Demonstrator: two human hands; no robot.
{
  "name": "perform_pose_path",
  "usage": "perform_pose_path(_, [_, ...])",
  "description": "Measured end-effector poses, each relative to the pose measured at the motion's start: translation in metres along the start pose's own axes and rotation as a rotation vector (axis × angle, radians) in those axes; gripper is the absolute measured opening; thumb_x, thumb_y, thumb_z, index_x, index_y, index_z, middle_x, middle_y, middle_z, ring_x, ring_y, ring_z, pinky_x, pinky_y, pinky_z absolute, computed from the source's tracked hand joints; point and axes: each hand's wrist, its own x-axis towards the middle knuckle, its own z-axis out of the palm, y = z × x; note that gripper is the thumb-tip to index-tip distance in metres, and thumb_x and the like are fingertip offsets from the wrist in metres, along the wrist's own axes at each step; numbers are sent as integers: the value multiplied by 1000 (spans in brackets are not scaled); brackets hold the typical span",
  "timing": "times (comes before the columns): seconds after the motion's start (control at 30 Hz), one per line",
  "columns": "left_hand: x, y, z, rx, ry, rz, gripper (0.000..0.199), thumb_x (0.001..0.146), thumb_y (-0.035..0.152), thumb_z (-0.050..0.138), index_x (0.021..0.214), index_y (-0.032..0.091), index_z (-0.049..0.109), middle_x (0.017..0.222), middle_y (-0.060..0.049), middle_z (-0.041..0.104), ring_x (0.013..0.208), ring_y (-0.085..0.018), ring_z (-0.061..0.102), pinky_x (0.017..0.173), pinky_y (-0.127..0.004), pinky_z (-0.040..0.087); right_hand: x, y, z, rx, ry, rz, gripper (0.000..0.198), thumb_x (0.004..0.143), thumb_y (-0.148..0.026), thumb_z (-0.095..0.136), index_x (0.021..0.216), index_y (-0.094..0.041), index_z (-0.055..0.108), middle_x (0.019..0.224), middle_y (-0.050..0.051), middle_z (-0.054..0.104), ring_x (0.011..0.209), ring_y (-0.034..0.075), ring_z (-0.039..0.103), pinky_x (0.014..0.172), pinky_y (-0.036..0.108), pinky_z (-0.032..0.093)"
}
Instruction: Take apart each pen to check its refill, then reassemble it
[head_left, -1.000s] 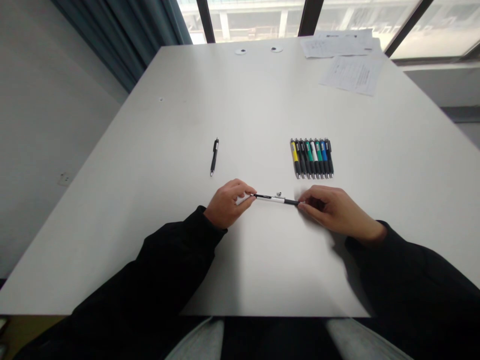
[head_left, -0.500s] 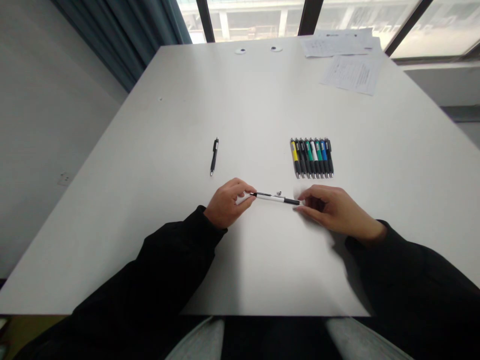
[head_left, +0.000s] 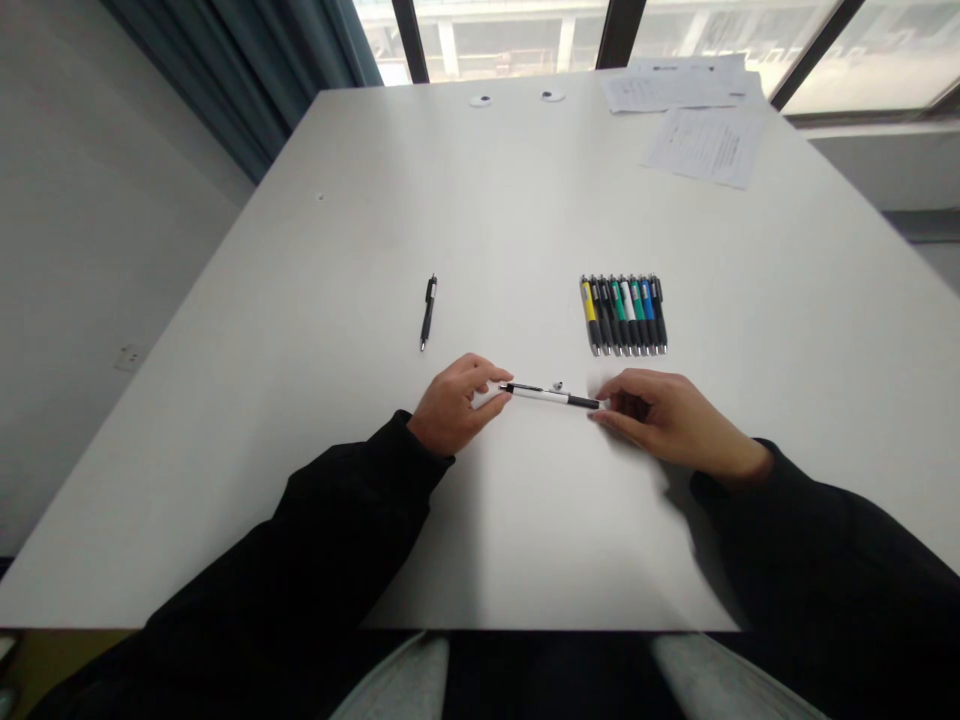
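A white pen (head_left: pixel 551 396) with a black clip and black grip lies almost level between my two hands. My left hand (head_left: pixel 461 403) has its finger and thumb around the clip end. At the black grip end, the finger and thumb of my right hand (head_left: pixel 660 420) close about the tip, which they partly hide. A small metallic pen part (head_left: pixel 557 385) rests on the table just beyond the white pen's middle.
A row of several pens (head_left: pixel 624 315) in yellow, black, green, white and blue lies beyond my right hand. One black pen (head_left: pixel 428 313) lies alone beyond my left hand. Papers (head_left: pixel 705 145) and two eye-shaped pieces (head_left: pixel 553 97) are at the white table's far edge.
My left finger and thumb have parted very slightly around the pen's clip end. My right hand, the white pen and the small metallic part stay in nearly the same places.
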Motion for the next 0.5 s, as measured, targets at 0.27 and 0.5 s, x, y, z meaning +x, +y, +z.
perform_pose_path(0.27, [-1, -2, 1, 23, -23, -4, 20, 82, 19, 69, 101, 20, 74, 96, -4, 65, 72, -10, 56, 63, -23, 46, 0, 2, 1, -9, -1, 5, 16, 88, -35, 66, 92, -19, 67, 74, 2, 64, 63, 14, 58, 61, 27, 45])
perform_pose_path(0.5, [0, -1, 0, 17, -33, -20, 16, 82, 18, 69, 97, 19, 74, 95, -4, 64, 73, -11, 56, 62, -23, 45, 1, 1, 1, -19, 4, 7, 11, 87, -30, 66, 90, -19, 67, 74, 2, 63, 64, 14, 57, 61, 28, 44])
